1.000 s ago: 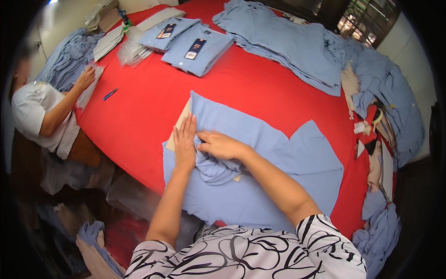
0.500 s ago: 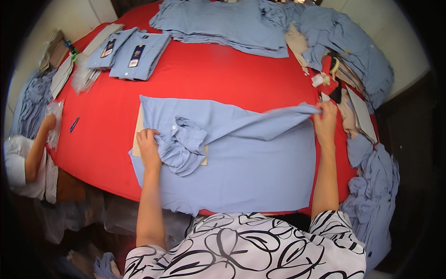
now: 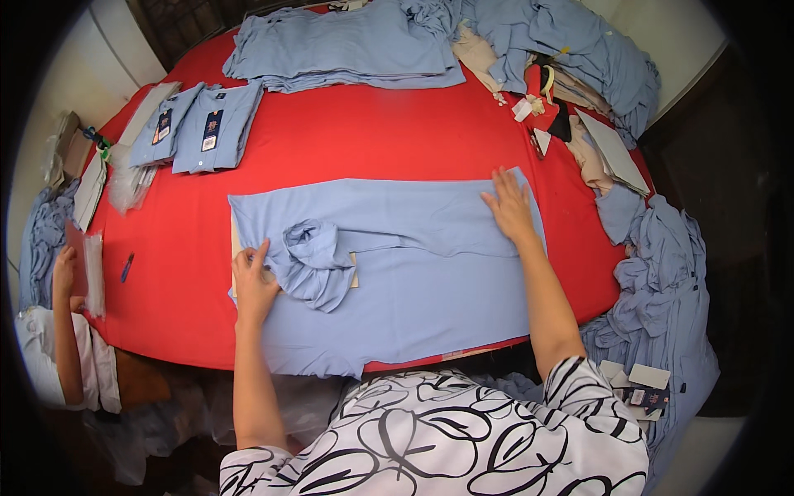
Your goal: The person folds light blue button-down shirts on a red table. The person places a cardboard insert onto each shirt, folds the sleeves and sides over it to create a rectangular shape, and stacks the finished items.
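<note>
A light blue shirt (image 3: 413, 289) lies spread over the table in front of me, one side folded inward along its far edge. Its rounded collar (image 3: 318, 269) bunches at the left, and a strip of beige cardboard (image 3: 355, 273) peeks out beneath. Beside the collar, my left hand (image 3: 255, 281) is closed on the shirt's fabric with bent fingers. Towards the far right end of the folded part, my right hand (image 3: 510, 208) rests flat, fingers stretched out and holding nothing.
Folded shirts with tags (image 3: 211, 132) sit at the far left, near plastic bags (image 3: 132, 178). A blue pen (image 3: 127, 267) lies nearby. Another person's hand (image 3: 64, 269) holds a clear bag. Shirt piles (image 3: 347, 50) line the back; more cloth (image 3: 653, 289) hangs at right.
My right hand has let go of the lifted fabric, moved left and now lies flat on it; the folded part is smoother. The other person's hand has moved, and the view has shifted.
</note>
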Available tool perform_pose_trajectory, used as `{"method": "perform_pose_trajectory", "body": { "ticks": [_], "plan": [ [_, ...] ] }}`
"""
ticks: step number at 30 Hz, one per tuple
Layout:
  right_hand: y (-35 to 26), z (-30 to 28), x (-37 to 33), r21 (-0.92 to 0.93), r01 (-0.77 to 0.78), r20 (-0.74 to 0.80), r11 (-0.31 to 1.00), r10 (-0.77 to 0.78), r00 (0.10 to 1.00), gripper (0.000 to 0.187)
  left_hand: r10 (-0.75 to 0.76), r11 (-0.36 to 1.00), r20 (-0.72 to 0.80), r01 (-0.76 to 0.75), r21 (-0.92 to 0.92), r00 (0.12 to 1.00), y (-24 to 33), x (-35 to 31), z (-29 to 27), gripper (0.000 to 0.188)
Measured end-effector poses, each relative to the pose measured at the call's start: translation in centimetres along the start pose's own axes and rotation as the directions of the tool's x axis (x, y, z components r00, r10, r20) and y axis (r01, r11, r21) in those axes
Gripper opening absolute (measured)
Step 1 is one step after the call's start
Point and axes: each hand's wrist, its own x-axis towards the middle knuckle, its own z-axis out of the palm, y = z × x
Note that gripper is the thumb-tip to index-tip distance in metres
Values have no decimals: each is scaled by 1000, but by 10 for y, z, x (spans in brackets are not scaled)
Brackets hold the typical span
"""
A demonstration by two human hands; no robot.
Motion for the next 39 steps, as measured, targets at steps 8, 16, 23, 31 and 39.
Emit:
{"method": "perform_pose_trajectory", "body": {
  "ticks": [8, 16, 23, 31, 39],
  "plan": [
    [-25, -15, -1, -107, -200, -11, 974, 200, 980, 64, 14, 1000, -182, -18, -20, 983, -7, -19, 17, 68],
    [-89, -27, -39, -29, 131, -109, 991, -134, 985, 46, 56, 997, -251, -68, -40, 966, -7, -18, 15, 50],
    [-322, 3, -46, 274, 478, 124, 835, -523, 843, 35, 207, 977, -169, -193, 95, 964, -11, -6, 6, 56],
    [-320, -132, -139, 961, 181, 181, 211, -968, 171, 16, 250, 967, -202, -236, 93, 947, -25, -5, 15, 50],
    [-190, -12, -40, 955, -286, 287, 75, -3, 958, 33, 199, 980, -123, -195, 46, 972, -14, 5, 4, 46]
  ]
}}
